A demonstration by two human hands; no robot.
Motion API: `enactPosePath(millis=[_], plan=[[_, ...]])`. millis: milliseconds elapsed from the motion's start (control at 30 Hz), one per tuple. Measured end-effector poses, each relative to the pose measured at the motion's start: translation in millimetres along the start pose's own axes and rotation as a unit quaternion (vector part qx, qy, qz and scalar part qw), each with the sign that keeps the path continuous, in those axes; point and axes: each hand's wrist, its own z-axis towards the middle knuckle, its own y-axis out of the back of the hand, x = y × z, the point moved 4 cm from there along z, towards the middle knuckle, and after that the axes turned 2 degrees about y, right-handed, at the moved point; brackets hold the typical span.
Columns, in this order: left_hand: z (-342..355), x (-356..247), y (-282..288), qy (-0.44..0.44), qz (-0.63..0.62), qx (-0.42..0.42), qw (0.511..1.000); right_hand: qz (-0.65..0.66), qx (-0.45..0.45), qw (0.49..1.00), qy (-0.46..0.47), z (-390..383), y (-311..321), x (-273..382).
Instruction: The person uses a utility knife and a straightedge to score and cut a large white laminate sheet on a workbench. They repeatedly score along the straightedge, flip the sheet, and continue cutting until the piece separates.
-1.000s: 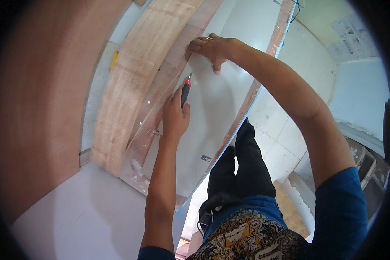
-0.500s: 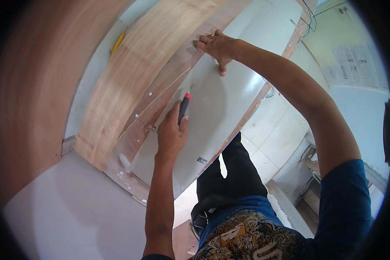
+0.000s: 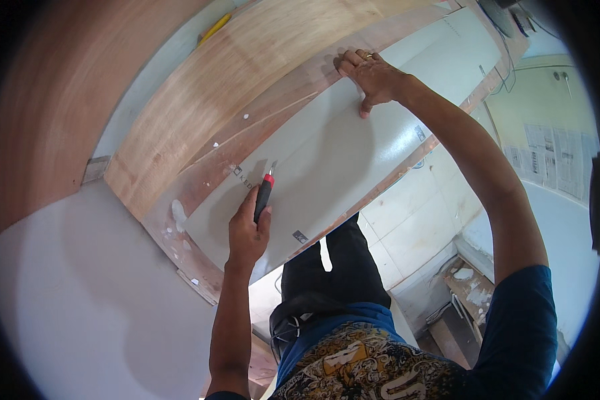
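My left hand is closed around the black and red handle of a utility knife. Its blade points away from me, over a glossy pale grey sheet with small dark printed marks. From here I cannot tell whether the blade touches the sheet. Higher up, my right hand rests with fingers apart at the sheet's far long edge, its fingertips reaching onto the reddish wooden board beneath.
A light wood panel lies along the board's far side, with a yellow object beyond it. White flakes and a white patch mark the board's left end. A cluttered low shelf stands at lower right, near the tiled floor.
My left hand has drawn the knife back to the left, farther from my right hand, uncovering a printed mark. The right hand stays at the far edge. The whole view has shifted.
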Motion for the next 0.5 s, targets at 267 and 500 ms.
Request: enactPosePath(millis=[267, 500], plan=[[-31.2, -16.8, -24.1, 0.038, 0.000, -0.012, 0.999, -0.060, 0.101, 0.993, 0.017, 16.7, 5.9, 10.8], [-44.9, -33.6, -37.9, 0.036, 0.007, -0.044, 0.998, -0.011, 0.060, 0.996, 0.071, 11.9, 12.0, 15.1]])
